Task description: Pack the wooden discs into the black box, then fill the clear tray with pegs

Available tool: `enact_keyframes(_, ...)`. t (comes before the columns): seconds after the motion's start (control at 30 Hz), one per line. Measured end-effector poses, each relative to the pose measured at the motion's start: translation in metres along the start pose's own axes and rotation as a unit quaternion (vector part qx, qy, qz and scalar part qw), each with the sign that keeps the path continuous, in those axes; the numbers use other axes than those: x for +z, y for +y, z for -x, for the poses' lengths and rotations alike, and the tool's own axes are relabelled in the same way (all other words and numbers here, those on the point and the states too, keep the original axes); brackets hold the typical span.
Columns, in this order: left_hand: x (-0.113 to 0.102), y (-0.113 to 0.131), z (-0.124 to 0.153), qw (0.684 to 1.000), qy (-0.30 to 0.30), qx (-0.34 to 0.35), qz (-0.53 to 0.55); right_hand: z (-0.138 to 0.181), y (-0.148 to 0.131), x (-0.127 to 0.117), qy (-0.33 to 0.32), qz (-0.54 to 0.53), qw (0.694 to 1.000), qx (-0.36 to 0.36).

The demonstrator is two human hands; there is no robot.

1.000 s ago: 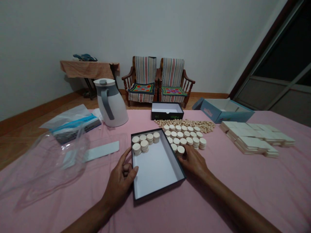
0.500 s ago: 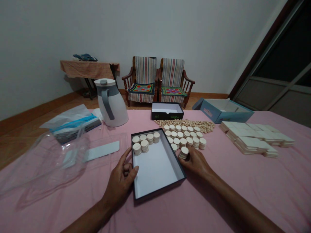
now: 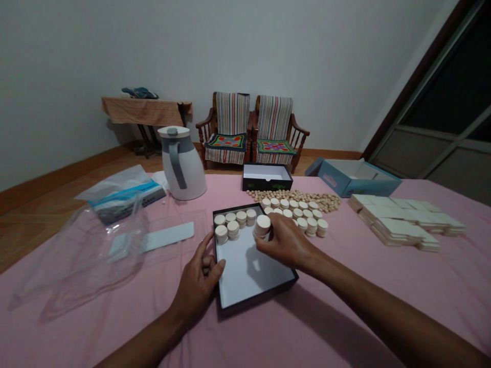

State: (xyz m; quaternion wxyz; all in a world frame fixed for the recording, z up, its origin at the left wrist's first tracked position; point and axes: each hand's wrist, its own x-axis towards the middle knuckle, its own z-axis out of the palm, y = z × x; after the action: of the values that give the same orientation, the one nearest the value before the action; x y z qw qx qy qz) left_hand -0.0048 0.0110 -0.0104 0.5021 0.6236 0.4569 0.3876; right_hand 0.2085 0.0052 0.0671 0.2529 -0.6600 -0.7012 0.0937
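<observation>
My left hand (image 3: pixel 197 281) grips the left wall of a shallow black box (image 3: pixel 249 281) with a white inside, the thumb over its rim. Above the box's upper right part, my right hand (image 3: pixel 289 240) pinches a stack of round wooden discs (image 3: pixel 263 226) between thumb and fingers. Several disc stacks (image 3: pixel 232 229) stand upright in two rows in the box's far left corner. More disc stacks (image 3: pixel 311 226) stand in rows on the cloth beyond the right hand, which partly hides them.
Small wooden beads (image 3: pixel 303 198) lie behind the stacks, near a black open box (image 3: pixel 267 183). At right are square wooden tiles (image 3: pixel 406 225) and a blue box (image 3: pixel 355 184). At left stand a white jug (image 3: pixel 184 171), a tissue pack (image 3: pixel 130 202) and clear plastic packaging (image 3: pixel 88 255).
My right hand has carried the disc stack leftward from beside the box to above its inside. My left hand keeps its grip. The view has shifted slightly.
</observation>
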Motion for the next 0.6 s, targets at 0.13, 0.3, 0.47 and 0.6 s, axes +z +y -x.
enact_keyframes(0.13, 0.0, 0.001, 0.001, 1.0, -0.001, -0.01, 0.02, -0.019, -0.01, 0.029, -0.071, 0.0, 0.997, 0.008)
enact_keyframes(0.3, 0.001, 0.006, 0.003, 0.999, 0.001, -0.024, 0.029, -0.038, -0.006, 0.056, -0.119, 0.045, 0.991, 0.047)
enact_keyframes(0.47, 0.0, 0.007, 0.002, 1.0, 0.001, -0.021, 0.021, -0.047, 0.001, 0.068, -0.157, 0.079, 0.982, 0.068)
enact_keyframes(0.6, -0.001, 0.006, 0.002, 1.0, -0.007, -0.022, 0.021, -0.048, 0.001, 0.072, -0.176, 0.087, 0.978, 0.071)
